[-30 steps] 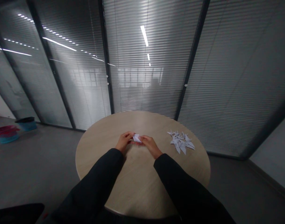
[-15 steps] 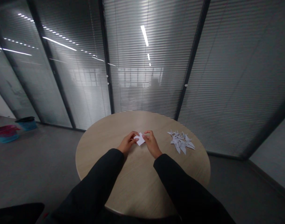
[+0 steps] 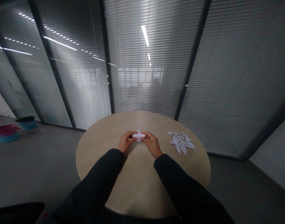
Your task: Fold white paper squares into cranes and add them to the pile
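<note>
Closed in since the earlier frame, the left hand [image 3: 126, 141] and right hand [image 3: 152, 144] had drawn their fingers toward each other, and the paper between them showed pointed ends rather than a flat angular face. Both hands pinched the folded white paper piece [image 3: 139, 135] from opposite sides, just above the middle of the round wood-veneer table [image 3: 142, 183]. The paper was held at the level of the fingertips, and the fingers hid its ends, so its folds were hard to make out. To the right, well apart from the right hand and just inside the table's rim, lay a pile of white origami figures [image 3: 181, 142]; they overlapped, so their number could not be told. Both black sleeves [image 3: 184, 183] ran off the lower edge of the view. Beyond the far rim stood a glass partition with slatted blinds [image 3: 142, 87]. Two blue bins [image 3: 27, 125] stood far left on the grey floor.
</note>
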The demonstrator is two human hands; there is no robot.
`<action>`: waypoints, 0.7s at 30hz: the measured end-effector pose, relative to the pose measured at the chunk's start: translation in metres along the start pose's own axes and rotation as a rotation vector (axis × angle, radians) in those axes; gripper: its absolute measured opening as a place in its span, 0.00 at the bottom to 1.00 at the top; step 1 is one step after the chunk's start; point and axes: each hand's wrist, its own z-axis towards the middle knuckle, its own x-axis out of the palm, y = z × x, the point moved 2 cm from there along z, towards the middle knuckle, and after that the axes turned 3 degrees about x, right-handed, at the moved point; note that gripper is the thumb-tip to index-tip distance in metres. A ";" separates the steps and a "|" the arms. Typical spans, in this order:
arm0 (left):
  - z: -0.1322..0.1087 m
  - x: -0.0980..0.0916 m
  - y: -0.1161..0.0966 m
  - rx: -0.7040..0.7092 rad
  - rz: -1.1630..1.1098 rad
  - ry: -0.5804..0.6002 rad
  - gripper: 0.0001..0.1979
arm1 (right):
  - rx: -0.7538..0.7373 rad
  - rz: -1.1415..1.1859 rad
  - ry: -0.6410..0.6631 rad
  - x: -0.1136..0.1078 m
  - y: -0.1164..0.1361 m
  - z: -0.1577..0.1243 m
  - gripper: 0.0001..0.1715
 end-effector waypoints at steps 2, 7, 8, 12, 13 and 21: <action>-0.001 -0.002 -0.005 0.028 0.037 -0.030 0.14 | -0.075 -0.054 -0.038 -0.002 0.005 -0.001 0.14; -0.002 -0.007 -0.010 0.047 0.051 -0.140 0.13 | -0.129 -0.124 -0.039 -0.003 0.015 -0.003 0.13; -0.002 -0.007 -0.010 0.044 0.049 -0.151 0.13 | -0.127 -0.137 -0.035 -0.003 0.015 -0.003 0.13; -0.002 -0.008 -0.009 0.037 0.075 -0.144 0.12 | -0.138 -0.189 -0.019 -0.004 0.013 -0.002 0.15; -0.002 -0.008 -0.009 0.036 0.083 -0.141 0.12 | -0.148 -0.200 -0.013 -0.004 0.013 -0.002 0.15; -0.001 -0.010 -0.009 0.040 0.066 -0.142 0.11 | -0.208 -0.236 0.083 -0.005 0.011 -0.001 0.13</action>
